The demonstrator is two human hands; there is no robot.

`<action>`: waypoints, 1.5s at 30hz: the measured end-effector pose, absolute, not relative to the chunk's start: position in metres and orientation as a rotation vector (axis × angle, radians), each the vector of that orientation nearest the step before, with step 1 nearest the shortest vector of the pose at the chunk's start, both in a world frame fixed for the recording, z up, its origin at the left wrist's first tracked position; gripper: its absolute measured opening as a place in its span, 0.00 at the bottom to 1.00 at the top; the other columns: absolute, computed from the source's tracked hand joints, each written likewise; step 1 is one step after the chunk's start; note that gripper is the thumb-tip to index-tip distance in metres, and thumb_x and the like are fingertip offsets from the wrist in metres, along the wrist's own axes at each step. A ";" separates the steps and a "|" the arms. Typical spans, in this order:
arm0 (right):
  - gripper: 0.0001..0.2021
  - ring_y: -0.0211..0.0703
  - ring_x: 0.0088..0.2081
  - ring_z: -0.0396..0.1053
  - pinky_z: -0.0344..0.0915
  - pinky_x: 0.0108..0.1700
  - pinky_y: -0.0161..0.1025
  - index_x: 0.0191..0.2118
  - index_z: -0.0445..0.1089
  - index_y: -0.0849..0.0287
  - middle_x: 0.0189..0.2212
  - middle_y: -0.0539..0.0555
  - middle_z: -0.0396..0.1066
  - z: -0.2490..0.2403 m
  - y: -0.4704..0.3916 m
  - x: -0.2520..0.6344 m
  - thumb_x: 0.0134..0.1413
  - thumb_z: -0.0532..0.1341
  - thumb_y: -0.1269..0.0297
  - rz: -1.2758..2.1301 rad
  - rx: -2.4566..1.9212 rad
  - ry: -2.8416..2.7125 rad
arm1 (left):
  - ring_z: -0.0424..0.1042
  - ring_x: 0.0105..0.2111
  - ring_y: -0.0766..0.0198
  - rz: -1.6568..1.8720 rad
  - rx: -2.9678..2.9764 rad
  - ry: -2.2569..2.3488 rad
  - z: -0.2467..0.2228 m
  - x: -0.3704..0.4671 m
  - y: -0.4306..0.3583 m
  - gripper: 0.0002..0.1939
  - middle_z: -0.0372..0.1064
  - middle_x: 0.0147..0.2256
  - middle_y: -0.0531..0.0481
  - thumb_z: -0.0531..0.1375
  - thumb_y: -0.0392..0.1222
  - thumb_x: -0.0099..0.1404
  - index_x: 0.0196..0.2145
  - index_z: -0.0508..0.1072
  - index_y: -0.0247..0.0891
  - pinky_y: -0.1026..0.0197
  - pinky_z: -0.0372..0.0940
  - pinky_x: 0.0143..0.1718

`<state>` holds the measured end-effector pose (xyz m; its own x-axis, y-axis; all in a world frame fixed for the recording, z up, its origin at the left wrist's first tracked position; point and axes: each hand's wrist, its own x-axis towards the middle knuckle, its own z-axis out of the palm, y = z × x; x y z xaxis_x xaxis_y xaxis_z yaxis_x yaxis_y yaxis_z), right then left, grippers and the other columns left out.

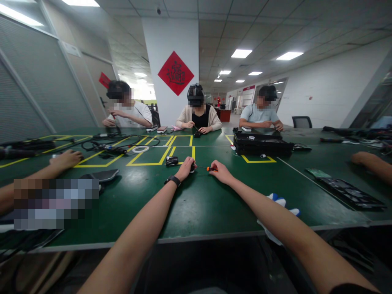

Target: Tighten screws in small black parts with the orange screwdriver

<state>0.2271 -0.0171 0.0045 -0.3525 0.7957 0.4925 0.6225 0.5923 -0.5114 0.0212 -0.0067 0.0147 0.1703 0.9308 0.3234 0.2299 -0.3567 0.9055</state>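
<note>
My left hand (184,169), with a dark band at the wrist, is closed around a small black-and-white part (192,168) low over the green table. Most of that part is hidden by my fingers. My right hand (221,172) grips a screwdriver (210,169) by its orange-and-black handle. Its thin shaft points left at the small part; whether the tip touches it I cannot tell. Just left of my left hand lies a black piece (172,161) on the table.
A stack of black housings (261,143) stands ahead right, with circuit boards (349,192) farther right. White-and-blue gloves (277,200) lie by my right forearm. Cables (113,146) and a white coil (141,150) are left. Co-workers sit opposite; other people's arms (64,161) reach in from both sides.
</note>
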 end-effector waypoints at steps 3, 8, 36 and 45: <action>0.14 0.36 0.32 0.60 0.57 0.36 0.35 0.38 0.62 0.60 0.32 0.50 0.64 0.004 -0.019 0.226 0.44 0.59 0.60 0.339 -1.103 -2.069 | 0.65 0.29 0.68 1.243 1.752 1.081 0.013 0.021 -0.006 0.17 0.64 0.27 0.53 0.42 0.53 0.60 0.32 0.60 0.38 0.63 0.60 0.36; 0.14 0.37 0.33 0.60 0.56 0.39 0.36 0.28 0.65 0.62 0.29 0.54 0.64 0.007 -0.017 0.224 0.54 0.48 0.61 0.311 -1.132 -2.113 | 0.65 0.30 0.68 1.230 1.763 1.065 0.013 0.019 -0.006 0.17 0.64 0.27 0.53 0.42 0.53 0.61 0.32 0.60 0.38 0.63 0.60 0.36; 0.09 0.36 0.32 0.62 0.57 0.37 0.35 0.30 0.66 0.61 0.29 0.52 0.66 0.008 -0.019 0.225 0.49 0.55 0.61 0.305 -1.105 -2.103 | 0.65 0.29 0.68 1.247 1.738 1.090 0.015 0.022 -0.007 0.17 0.64 0.27 0.52 0.42 0.53 0.60 0.31 0.61 0.38 0.63 0.60 0.35; 0.13 0.37 0.32 0.62 0.57 0.38 0.37 0.27 0.66 0.62 0.27 0.53 0.65 0.008 -0.018 0.223 0.53 0.49 0.61 0.296 -1.112 -2.117 | 0.66 0.30 0.68 1.235 1.729 1.070 0.014 0.020 -0.007 0.17 0.65 0.27 0.52 0.43 0.53 0.60 0.32 0.61 0.38 0.63 0.60 0.35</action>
